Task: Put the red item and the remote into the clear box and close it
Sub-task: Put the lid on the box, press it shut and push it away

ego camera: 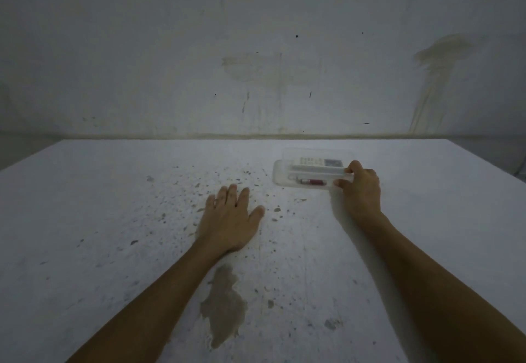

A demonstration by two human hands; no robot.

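The clear box [310, 173] sat on the far right of the table [113, 220] with the remote [318, 161] and the red item [313, 182] already inside, and the right hand [360, 189] had its fingers [341, 183] pinched on the box's right end where the lid seemed to meet the base. The left hand [229, 217] lay flat and spread on the table, well apart, holding nothing. With only one end pressed and nothing bracing the other, the light box could probably have skidded or the lid stayed unlatched on the left.

Bare, dim room (kind unclear), stained white wall [256, 49], speckled, blotched white table [113, 220]
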